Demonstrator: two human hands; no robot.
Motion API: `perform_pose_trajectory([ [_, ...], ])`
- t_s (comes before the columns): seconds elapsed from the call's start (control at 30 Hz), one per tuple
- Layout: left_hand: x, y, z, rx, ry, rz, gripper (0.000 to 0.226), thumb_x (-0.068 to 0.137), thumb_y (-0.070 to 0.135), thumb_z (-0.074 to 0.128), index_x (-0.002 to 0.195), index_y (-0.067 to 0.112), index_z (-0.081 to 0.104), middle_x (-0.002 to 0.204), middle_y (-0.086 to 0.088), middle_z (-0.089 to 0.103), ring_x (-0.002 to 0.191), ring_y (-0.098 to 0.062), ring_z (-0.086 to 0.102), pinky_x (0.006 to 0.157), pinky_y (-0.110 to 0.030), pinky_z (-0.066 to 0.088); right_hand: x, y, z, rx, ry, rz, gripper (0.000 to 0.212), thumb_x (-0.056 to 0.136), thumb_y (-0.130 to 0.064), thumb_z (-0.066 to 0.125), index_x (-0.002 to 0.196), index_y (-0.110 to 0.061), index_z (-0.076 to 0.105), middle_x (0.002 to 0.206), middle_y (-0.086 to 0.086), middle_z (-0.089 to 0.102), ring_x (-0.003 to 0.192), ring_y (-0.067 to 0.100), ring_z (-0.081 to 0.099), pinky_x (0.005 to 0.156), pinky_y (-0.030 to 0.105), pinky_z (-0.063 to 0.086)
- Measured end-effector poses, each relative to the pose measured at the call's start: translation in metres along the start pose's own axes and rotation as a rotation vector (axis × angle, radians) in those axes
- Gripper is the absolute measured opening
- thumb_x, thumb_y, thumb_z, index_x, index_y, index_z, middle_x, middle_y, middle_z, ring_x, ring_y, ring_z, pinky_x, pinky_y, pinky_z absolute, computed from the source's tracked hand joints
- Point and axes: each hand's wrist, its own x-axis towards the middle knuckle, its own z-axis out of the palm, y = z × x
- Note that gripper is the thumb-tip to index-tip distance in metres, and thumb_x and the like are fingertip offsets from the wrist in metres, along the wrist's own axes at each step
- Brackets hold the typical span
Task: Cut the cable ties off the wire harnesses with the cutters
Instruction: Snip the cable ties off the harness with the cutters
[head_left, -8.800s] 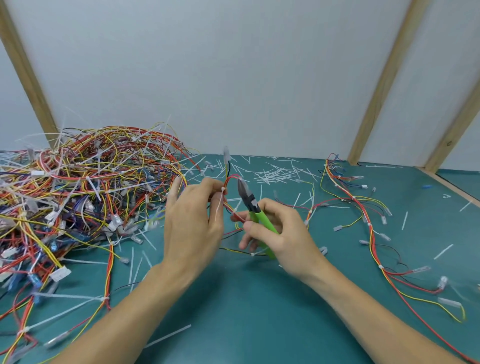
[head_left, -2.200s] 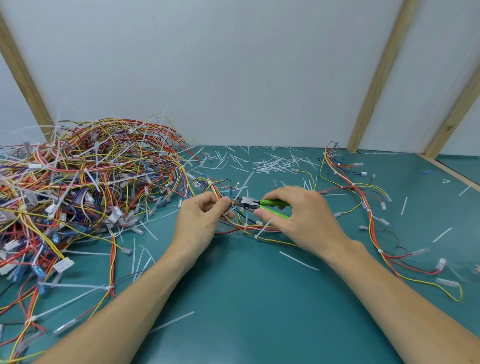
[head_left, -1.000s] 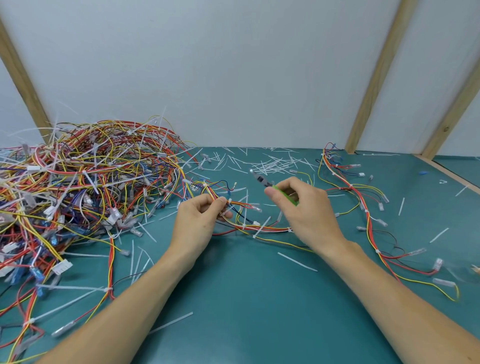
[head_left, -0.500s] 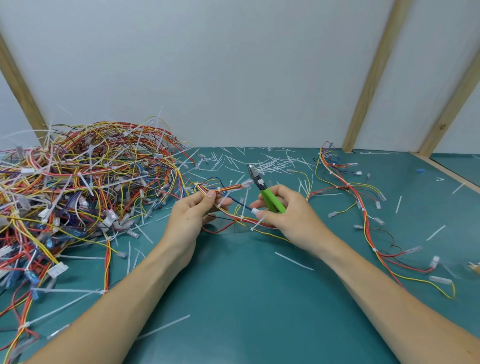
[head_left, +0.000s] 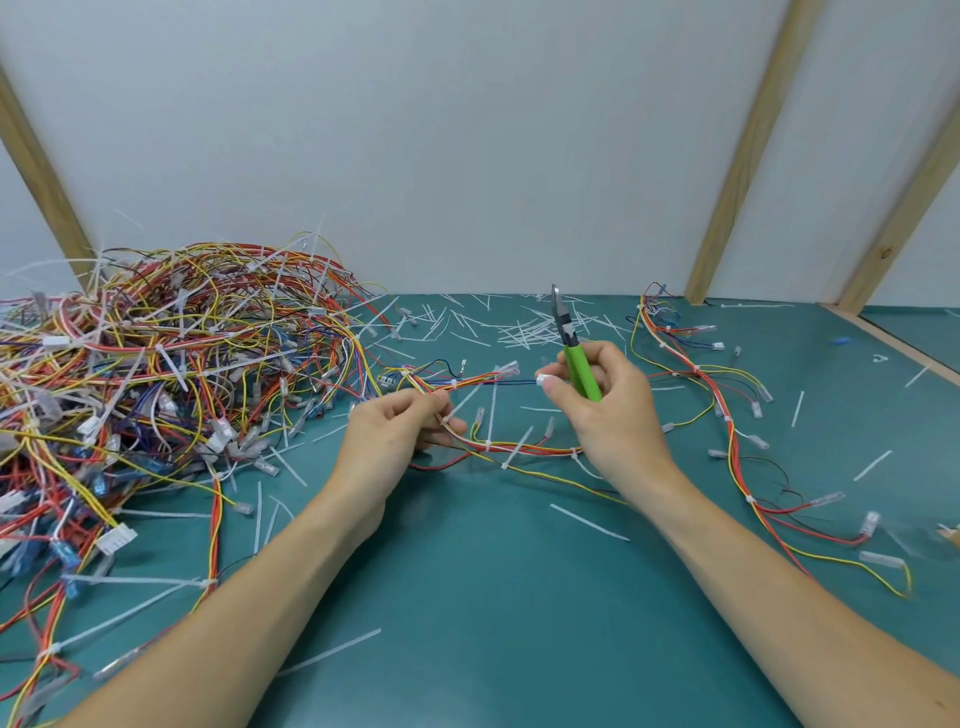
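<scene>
Green-handled cutters (head_left: 577, 358) stand nearly upright in our right hand (head_left: 605, 410), steel nose pointing up and away from us, above the teal worktop (head_left: 467, 582). That hand's fingers curl round the handles while its thumb and forefinger also pinch a small white connector (head_left: 543, 380) on the end of thin dark wires. We cannot tell whether the blades are parted.

Our left hand (head_left: 387, 441) pinches the red, orange and yellow wire harness (head_left: 519, 448) we are working on, thumb and fingers closed on the bundle just beside a white cable tie (head_left: 453, 385). The harness runs between both hands, its lower loop lying on the worktop, more white ties along it.

At far left, a large tangled heap of wire harnesses (head_left: 171, 364), multicoloured and bristling with white ties, is piled against the pale back wall (head_left: 415, 130). At right, a long red and yellow harness (head_left: 727, 431) lies stretched out on the worktop. Clipped white tie offcuts (head_left: 524, 330) litter the surface behind the hands, and a few more lie near our forearms.
</scene>
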Motion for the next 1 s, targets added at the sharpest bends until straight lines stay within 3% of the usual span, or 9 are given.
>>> perform_pose_trajectory([
  [0.1,0.0,0.003,-0.004,-0.107,0.04,-0.025,0.027,0.095,0.026,0.065,0.07,0.019,0.074,0.07,-0.002,0.073,0.067,-0.014,0.067,0.078,-0.035,0.044,-0.002,0.002,0.0,-0.029,0.006,-0.031,0.016,0.093,-0.007,0.073,0.099,-0.017,0.061,0.091,-0.004,0.075,0.083,0.007,0.069,0.076,0.01,0.048],
  [0.3,0.003,0.008,-0.008,-0.325,-0.054,-0.079,0.019,0.09,0.033,0.066,0.089,0.026,0.083,0.076,0.006,0.068,0.065,-0.008,0.053,0.073,-0.025,0.041,-0.008,-0.003,0.003,0.017,0.017,-0.139,0.019,0.093,-0.005,0.07,0.097,-0.021,0.061,0.087,-0.01,0.069,0.083,0.008,0.067,0.076,0.015,0.05],
  [0.37,0.004,0.008,-0.01,-0.323,-0.107,-0.081,0.02,0.079,0.037,0.072,0.09,0.024,0.083,0.075,0.007,0.066,0.066,-0.007,0.052,0.074,-0.024,0.042,-0.011,-0.009,0.004,0.041,-0.035,-0.182,0.017,0.093,-0.004,0.071,0.098,-0.017,0.061,0.087,-0.009,0.07,0.083,0.01,0.067,0.076,0.016,0.05],
  [0.47,0.006,0.005,-0.009,-0.282,-0.098,-0.07,0.015,0.088,0.027,0.069,0.085,0.017,0.08,0.071,0.004,0.063,0.066,-0.009,0.053,0.071,-0.02,0.045,-0.016,-0.019,0.005,0.09,-0.187,-0.209,0.016,0.092,-0.001,0.069,0.098,-0.013,0.061,0.09,-0.002,0.074,0.083,0.018,0.068,0.075,0.021,0.052],
  [0.6,0.005,0.0,-0.004,-0.091,-0.121,-0.03,0.027,0.092,0.036,0.066,0.08,0.017,0.079,0.069,0.003,0.065,0.067,-0.008,0.055,0.076,-0.024,0.043,-0.023,-0.02,0.01,0.071,-0.416,-0.178,0.027,0.092,0.012,0.058,0.105,-0.013,0.06,0.101,-0.003,0.078,0.073,0.038,0.054,0.066,0.038,0.046],
  [0.73,0.004,0.0,-0.003,-0.069,-0.143,-0.018,0.033,0.09,0.047,0.064,0.078,0.021,0.082,0.076,0.004,0.07,0.07,-0.006,0.058,0.086,-0.029,0.043,-0.026,-0.015,0.015,0.005,-0.394,-0.138,0.035,0.091,0.009,0.055,0.107,-0.021,0.061,0.1,0.013,0.074,0.074,0.038,0.049,0.076,0.056,0.049],
  [0.8,0.006,0.0,-0.003,-0.072,-0.123,-0.033,0.036,0.095,0.044,0.06,0.076,0.023,0.082,0.079,0.005,0.072,0.072,-0.006,0.06,0.089,-0.031,0.043,-0.024,-0.013,0.014,0.009,-0.35,-0.117,0.034,0.091,0.008,0.056,0.105,-0.023,0.059,0.109,0.004,0.076,0.071,0.027,0.049,0.07,0.049,0.047],
  [0.87,0.007,-0.001,-0.003,-0.044,-0.112,-0.048,0.039,0.097,0.045,0.057,0.075,0.023,0.081,0.083,0.006,0.074,0.074,-0.006,0.06,0.09,-0.031,0.042,-0.021,-0.013,0.012,0.012,-0.319,-0.123,0.033,0.09,0.008,0.059,0.103,-0.022,0.058,0.114,-0.009,0.076,0.071,0.011,0.052,0.066,0.032,0.046],
  [1.0,0.006,0.001,-0.004,-0.061,-0.119,-0.057,0.039,0.088,0.055,0.06,0.073,0.025,0.081,0.088,0.006,0.074,0.079,-0.009,0.057,0.087,-0.03,0.041,-0.019,-0.011,0.013,0.011,-0.267,-0.125,0.024,0.088,0.001,0.069,0.102,-0.017,0.06,0.098,-0.011,0.075,0.076,0.006,0.061,0.069,0.02,0.048],
])
